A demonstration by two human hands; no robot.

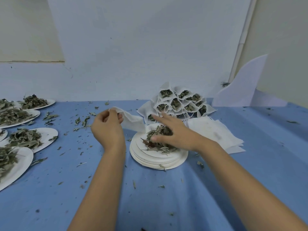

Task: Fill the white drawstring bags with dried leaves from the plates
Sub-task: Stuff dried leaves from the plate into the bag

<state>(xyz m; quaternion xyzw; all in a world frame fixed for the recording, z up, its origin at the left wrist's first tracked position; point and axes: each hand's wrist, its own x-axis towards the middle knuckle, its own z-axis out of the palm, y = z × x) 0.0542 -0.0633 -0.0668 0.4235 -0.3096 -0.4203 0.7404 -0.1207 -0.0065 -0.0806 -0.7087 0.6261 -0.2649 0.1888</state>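
Filled bags [180, 102] piled at 1 o'clock; full plates [50, 131] still to empty at 9 o'clock; left hand [106, 129] pinches an empty bag [133, 121]; right hand [173, 132] rests spread on leaves [157, 133].

Open table near me, clutter ahead and left.
I saw clear table [166, 205] close in; leaf-laden plates [51, 134] crowded the left, the plate stack [155, 164] sat centre, and filled bags [180, 101] and flat bags [216, 132] blocked the back.

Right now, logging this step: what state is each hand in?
Left hand: closed, pinching the white bag by its top edge.
Right hand: open, fingers spread over the dried leaves on the plate stack.
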